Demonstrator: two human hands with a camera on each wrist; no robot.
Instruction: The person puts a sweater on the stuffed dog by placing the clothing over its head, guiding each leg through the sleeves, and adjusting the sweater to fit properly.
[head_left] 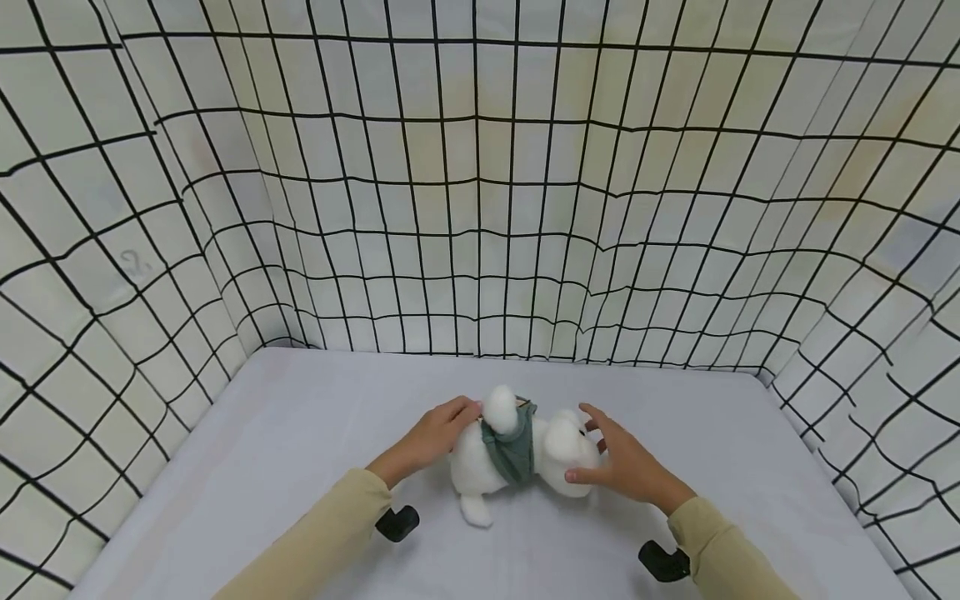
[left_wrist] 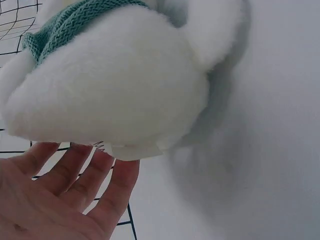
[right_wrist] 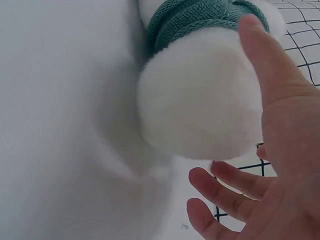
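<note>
A white plush animal (head_left: 475, 467) wearing a green knitted scarf (head_left: 513, 450) lies on the white tabletop, its round head toward the right. At its rear end is my left hand (head_left: 438, 431); in the left wrist view the extended fingers (left_wrist: 102, 185) meet the underside of the fur beside a small white label (left_wrist: 135, 151). My right hand (head_left: 628, 461) spreads around the head, thumb on the near side and fingers beyond it. In the right wrist view the thumb (right_wrist: 267, 55) overlaps the plush, and the loosely bent fingers (right_wrist: 225, 192) stand apart from the fur.
A black wire grid (head_left: 477, 181) over white panels encloses the table (head_left: 337, 400) at the back and both sides. Black camera mounts (head_left: 397, 523) sit beside the wrists, below beige sleeves (head_left: 322, 533).
</note>
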